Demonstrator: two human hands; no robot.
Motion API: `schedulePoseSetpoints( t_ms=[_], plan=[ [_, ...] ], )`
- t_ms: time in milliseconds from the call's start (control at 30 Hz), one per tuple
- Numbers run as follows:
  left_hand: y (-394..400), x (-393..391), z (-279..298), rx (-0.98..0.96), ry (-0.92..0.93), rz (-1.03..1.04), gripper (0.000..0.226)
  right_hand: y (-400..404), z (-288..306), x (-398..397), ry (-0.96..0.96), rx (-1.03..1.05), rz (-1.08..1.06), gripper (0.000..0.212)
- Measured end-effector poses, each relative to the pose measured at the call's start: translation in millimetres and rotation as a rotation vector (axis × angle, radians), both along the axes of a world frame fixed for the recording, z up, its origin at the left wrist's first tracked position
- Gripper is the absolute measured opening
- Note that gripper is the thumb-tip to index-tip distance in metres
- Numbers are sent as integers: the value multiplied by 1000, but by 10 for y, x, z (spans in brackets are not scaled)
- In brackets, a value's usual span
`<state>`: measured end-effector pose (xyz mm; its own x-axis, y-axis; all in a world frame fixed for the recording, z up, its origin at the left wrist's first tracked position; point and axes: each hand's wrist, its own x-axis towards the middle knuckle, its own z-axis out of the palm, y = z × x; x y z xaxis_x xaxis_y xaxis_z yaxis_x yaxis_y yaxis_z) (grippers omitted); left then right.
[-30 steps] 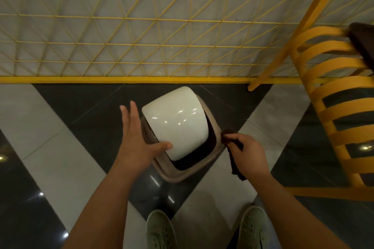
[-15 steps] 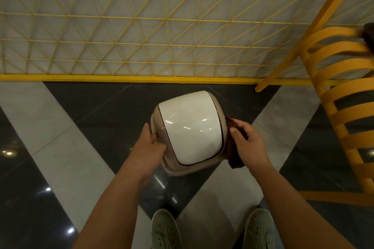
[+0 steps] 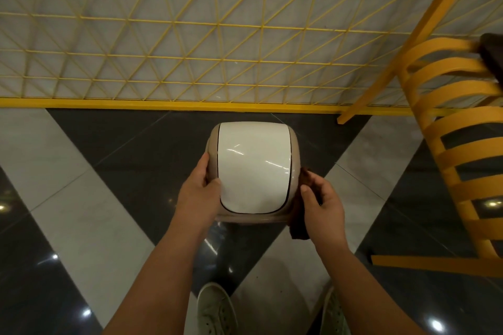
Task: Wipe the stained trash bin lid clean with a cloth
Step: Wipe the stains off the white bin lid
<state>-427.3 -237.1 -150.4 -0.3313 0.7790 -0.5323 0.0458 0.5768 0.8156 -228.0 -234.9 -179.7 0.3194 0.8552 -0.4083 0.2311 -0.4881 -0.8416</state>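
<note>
No legible text, label, brand mark, number or sign is showing anywhere in the head view. The trash bin lid [image 3: 251,168] is presenting a plain glossy white panel, and nothing readable is appearing on the cloth [image 3: 299,228].

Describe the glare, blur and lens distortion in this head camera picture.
Head view: dim, warm light; thin white glare streaks on the glossy bin lid; small bright lamp reflections dot the polished floor. The wide lens bows the yellow wall grid into curves. The yellow chair is smeared near its top at the right edge. Both hands, left hand and right hand, look sharp.
</note>
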Motion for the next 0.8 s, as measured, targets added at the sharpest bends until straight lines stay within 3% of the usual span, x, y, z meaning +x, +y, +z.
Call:
schedulePoseSetpoints(
  t_ms=[433, 533, 600, 667, 733, 800],
  plan=[
    [-28, 30, 67, 47, -3, -25, 71, 103, 119, -8, 51, -81, -52, 28],
    [-30, 21, 161, 59, 147, 46, 71, 116, 241, -4, 80, -59, -80, 26],
    [-14, 32, 309, 174, 218, 170, 61, 105, 363, -29, 76, -3, -94, 27],
    [10, 98, 478, 233, 130, 226, 47, 89, 513, -112, 57, 80, -47, 28],
    [18, 216, 557, 166, -47, 126, 35, 70, 690, -254, 79, 174, 51, 28],
    [-1, 368, 611, 77, -281, 0, 44, 39, 836, -391, 124, 267, 175, 32]
  ],
)
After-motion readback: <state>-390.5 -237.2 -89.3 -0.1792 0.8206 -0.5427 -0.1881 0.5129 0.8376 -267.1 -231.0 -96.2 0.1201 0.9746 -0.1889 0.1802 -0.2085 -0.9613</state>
